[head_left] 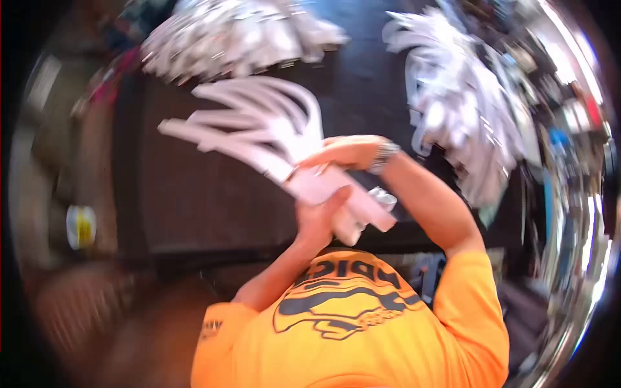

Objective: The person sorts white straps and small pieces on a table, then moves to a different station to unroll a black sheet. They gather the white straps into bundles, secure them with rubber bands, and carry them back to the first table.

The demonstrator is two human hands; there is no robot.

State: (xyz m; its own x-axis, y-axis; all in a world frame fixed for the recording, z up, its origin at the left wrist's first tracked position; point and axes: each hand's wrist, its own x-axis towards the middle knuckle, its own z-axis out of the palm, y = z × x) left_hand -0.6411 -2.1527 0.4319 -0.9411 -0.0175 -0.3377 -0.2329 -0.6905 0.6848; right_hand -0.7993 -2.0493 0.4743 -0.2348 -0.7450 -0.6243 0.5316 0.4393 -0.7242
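Note:
Both hands are closed around a bundle of long, flat white strips (275,132) above the dark table. My left hand (317,216) grips the near part from below, with the thumb across the top. My right hand (349,154), with a metal-banded watch (386,156) on its wrist, lies over the middle of the bundle with fingers bent round it. Beyond the hands the strips fan out loosely to the upper left, some curving over. Short ends stick out at the lower right, close to the orange shirt (349,323). Motion blur hides what the strips are made of.
A large heap of similar white strips (239,39) lies at the back left of the dark table (194,207). Another long pile (462,103) stretches along the right side. A blurred white and yellow object (81,227) shows beyond the left edge.

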